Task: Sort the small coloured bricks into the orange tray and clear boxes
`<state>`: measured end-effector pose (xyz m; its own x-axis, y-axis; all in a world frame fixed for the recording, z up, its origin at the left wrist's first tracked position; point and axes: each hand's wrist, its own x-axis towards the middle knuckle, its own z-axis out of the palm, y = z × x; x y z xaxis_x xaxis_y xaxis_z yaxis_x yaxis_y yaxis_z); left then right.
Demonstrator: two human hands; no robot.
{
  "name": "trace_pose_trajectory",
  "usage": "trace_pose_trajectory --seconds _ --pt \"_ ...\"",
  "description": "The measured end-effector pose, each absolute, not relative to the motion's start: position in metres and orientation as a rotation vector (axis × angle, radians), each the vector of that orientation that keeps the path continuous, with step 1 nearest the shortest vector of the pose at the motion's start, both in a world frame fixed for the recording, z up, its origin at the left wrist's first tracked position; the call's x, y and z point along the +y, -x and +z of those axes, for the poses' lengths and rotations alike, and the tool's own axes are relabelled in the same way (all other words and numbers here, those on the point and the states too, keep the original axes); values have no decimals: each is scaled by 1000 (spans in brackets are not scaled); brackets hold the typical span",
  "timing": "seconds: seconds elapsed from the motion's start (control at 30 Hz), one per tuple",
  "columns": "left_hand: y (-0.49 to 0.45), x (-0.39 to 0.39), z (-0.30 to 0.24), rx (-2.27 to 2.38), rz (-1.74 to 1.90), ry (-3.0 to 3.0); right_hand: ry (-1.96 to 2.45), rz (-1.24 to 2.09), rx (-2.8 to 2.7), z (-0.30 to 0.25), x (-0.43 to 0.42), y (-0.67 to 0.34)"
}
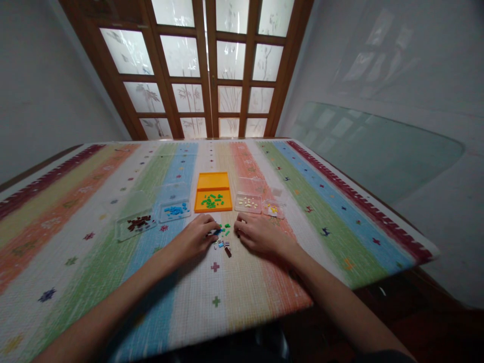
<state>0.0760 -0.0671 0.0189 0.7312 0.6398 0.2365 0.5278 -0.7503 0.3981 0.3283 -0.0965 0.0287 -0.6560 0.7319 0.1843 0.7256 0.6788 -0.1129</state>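
My left hand (198,233) is closed, thumb and fingertips pinched around a small blue brick (218,232) at the middle of the table. My right hand (259,233) rests on the cloth across from it, fingers curled inward; whatever its fingertips hold, if anything, is hidden. Between the two hands lie several small green bricks (227,233). Nearer to me are a dark brown brick (227,251) and a few tiny white and light-blue pieces (221,244). Just beyond the hands, an orange case (213,180) lies open with green bricks (212,201) in its near half.
Left of the case stand clear boxes of blue bricks (176,209) and brown bricks (139,223). On its right are clear boxes with cream pieces (247,202) and yellow and white pieces (273,208). A striped cloth (196,302) covers the table; a wooden glazed door (210,96) stands behind.
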Motion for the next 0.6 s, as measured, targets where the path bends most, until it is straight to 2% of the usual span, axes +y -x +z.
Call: trace_pose_trajectory --seconds 0.6 --pt "-79 -60 14 943 486 -2604 1167 26 -2682 27 -96 -329"
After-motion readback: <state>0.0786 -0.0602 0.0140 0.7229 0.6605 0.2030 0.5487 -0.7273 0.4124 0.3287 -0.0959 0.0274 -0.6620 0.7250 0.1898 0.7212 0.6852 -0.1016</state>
